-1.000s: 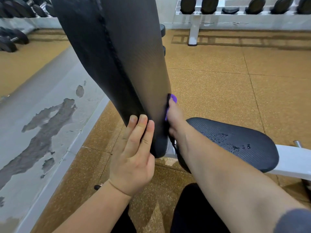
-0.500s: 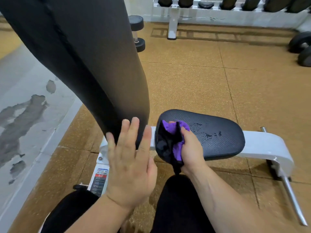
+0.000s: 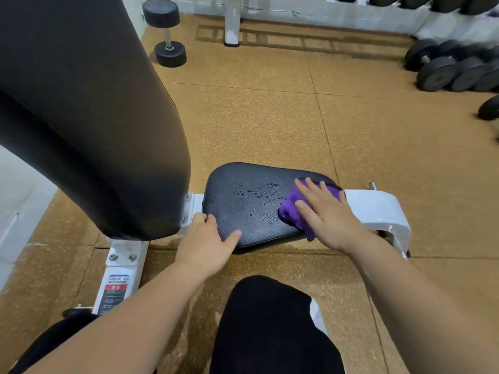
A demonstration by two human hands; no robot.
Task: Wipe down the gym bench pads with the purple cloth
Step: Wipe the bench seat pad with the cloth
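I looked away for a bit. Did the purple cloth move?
Yes. The purple cloth went across the seat pad, from the backrest end to the white frame end, under the right hand.

Ribbed matt seat pad [image 3: 244, 211], seemingly vinyl; fuzzy purple cloth [image 3: 292, 210].

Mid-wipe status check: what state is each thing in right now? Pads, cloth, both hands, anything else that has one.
seat pad: flat, water droplets across its middle, not yet wiped off.
back pad: tilted up steeply.
purple cloth: bunched, pressed on the seat pad's right end.
right hand: flat on the cloth, fingers straight.
left hand: grips the seat pad's left end, thumb on top.
dumbbell: stands on end on the floor.
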